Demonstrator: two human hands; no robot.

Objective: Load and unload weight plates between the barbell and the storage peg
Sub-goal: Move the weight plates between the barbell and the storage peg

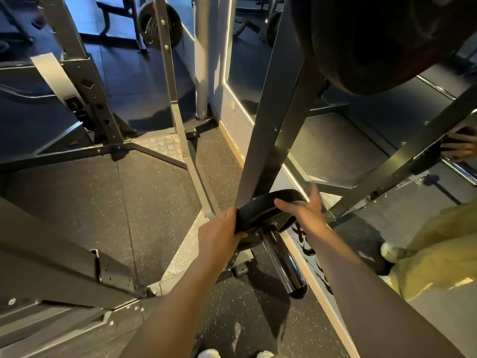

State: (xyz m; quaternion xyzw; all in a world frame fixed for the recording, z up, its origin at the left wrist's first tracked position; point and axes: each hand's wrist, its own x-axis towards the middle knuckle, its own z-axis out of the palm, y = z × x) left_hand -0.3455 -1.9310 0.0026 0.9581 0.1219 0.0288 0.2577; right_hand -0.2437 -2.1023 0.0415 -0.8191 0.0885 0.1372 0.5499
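A small black weight plate (265, 209) sits on a chrome storage peg (285, 262) that juts from the foot of a grey rack upright (273, 120). My left hand (219, 235) grips the plate's left rim. On the right rim, my right hand (303, 211) holds the plate with its fingers over the top edge. High at the upper right, close to the camera, hangs a large black plate (382, 40); what carries it is out of view.
Rack uprights and floor braces (103, 151) stand at the left on speckled rubber flooring. A wall mirror (348, 151) at the right reflects a person in yellow trousers (436, 254). Another loaded plate (160, 21) hangs on a far rack. Shoe tips (209, 353) show at the bottom.
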